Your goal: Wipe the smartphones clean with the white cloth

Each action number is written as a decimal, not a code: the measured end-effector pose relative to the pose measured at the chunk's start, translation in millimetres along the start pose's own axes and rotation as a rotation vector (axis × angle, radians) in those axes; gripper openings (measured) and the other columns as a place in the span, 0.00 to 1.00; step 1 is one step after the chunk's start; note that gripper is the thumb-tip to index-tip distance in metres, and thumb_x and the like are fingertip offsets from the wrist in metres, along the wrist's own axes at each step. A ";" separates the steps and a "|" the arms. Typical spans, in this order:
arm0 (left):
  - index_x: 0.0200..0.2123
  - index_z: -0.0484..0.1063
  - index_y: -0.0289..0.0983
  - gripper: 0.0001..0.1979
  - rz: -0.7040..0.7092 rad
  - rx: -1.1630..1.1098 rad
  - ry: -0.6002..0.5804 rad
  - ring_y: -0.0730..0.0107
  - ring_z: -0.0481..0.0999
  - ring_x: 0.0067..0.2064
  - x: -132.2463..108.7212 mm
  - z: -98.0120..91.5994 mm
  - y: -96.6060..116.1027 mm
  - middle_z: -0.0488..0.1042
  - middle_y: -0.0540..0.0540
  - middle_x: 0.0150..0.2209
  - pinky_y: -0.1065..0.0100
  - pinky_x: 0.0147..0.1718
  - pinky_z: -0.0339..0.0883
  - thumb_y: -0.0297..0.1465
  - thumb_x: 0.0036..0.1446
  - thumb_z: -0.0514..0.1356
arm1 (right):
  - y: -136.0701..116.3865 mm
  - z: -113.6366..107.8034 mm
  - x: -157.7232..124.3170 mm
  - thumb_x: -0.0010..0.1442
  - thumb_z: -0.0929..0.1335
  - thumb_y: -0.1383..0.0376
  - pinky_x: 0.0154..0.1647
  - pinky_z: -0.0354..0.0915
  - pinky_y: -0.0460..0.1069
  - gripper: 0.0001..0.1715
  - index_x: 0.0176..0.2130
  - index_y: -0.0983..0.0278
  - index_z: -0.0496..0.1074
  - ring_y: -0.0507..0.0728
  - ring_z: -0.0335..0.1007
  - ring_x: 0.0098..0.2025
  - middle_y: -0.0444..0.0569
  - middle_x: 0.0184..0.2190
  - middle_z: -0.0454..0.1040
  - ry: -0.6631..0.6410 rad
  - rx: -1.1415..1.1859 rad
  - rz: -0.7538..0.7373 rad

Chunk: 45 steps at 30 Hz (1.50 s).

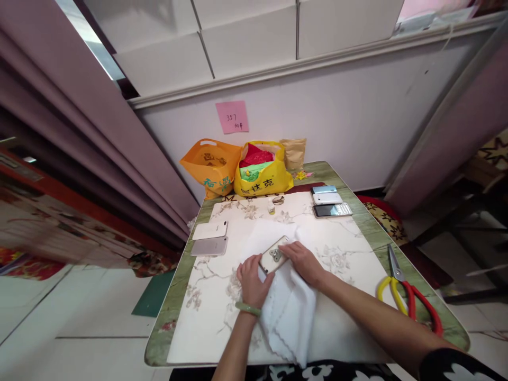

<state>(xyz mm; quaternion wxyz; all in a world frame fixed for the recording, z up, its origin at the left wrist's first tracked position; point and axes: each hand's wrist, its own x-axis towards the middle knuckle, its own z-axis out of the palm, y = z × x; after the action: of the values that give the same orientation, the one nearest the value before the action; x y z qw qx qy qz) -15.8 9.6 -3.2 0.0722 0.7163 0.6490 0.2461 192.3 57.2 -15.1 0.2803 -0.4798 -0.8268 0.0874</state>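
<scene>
Bending around the left end of a pale rectangular phone (266,260), the partly closed left hand (253,280) steadies it atop a rumpled white cloth (289,312); the right hand (304,262), fingers loosely bent, touches its right end, though whether it grips cannot be told. The hands partly cover the phone. Underneath spreads a cream floral mat (214,323) on a green marbled table (165,317). Scissors with yellow and red handles (397,272) lie along the right edge. Farther off, two flat pale phones (210,246) lie left and three slim handsets (332,210) right. An orange bag (212,159), a stuffed yellow bag (262,182) and a brown paper bag (294,153) crowd the far edge, before a white wall (325,116) bearing a square pink note (232,117).
</scene>
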 end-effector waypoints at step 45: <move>0.31 0.70 0.39 0.15 -0.131 0.237 -0.168 0.66 0.71 0.36 47.6 -1.3 46.6 0.72 0.46 0.34 0.66 0.32 0.56 0.31 0.65 0.47 | -10.6 -37.0 18.4 0.64 0.63 0.68 0.39 0.57 0.51 0.12 0.33 0.62 0.75 0.60 0.64 0.38 0.53 0.32 0.72 0.067 -0.199 0.127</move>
<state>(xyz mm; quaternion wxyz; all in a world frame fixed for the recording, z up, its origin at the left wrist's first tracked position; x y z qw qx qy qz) 27.0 48.4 29.9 0.0574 0.6939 0.7105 0.1017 197.7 62.6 26.8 0.2525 -0.5592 -0.7896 0.0062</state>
